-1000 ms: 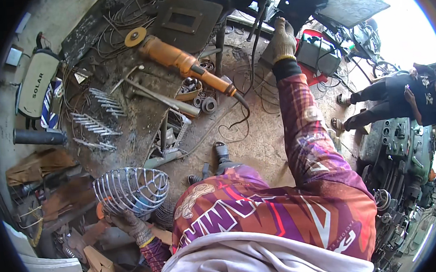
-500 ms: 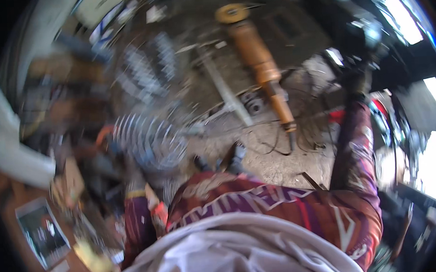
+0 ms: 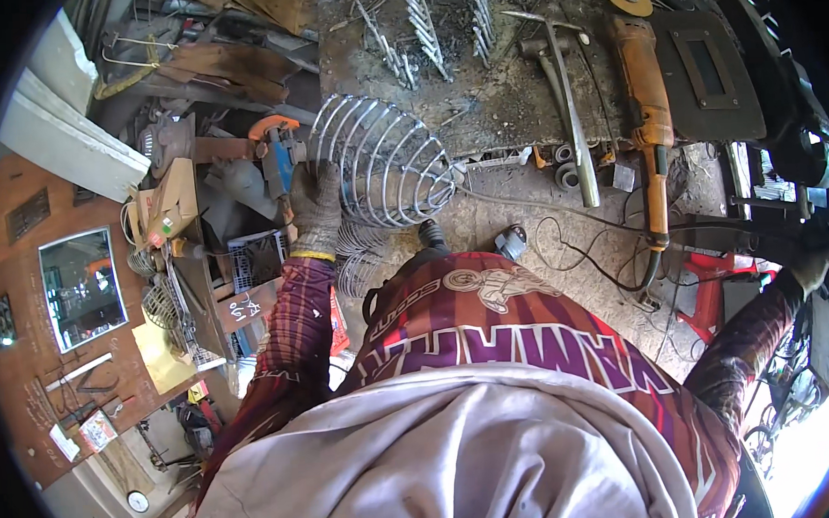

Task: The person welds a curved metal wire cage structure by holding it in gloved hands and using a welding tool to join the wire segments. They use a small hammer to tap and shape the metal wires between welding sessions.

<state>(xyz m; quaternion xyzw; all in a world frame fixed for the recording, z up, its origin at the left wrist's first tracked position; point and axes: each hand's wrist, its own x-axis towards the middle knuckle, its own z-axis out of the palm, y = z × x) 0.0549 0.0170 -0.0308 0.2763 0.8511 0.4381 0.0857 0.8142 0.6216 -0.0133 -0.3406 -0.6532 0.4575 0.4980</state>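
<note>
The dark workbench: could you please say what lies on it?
The workbench bears rows of metal pieces, a hammer, an orange grinder and a dark windowed panel. The wire basket in the left hand partly hides its near-left corner.

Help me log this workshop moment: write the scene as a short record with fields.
Left hand: gloved, holding a wire basket by its wide end
Basket direction: tapered end toward the picture's right
Right hand: gloved, near the right rim of the picture; grip unclear
Bench: dark top, with rows of metal pieces, a hammer and a grinder
Grinder: orange body, handle reaching past the bench's front edge
</note>
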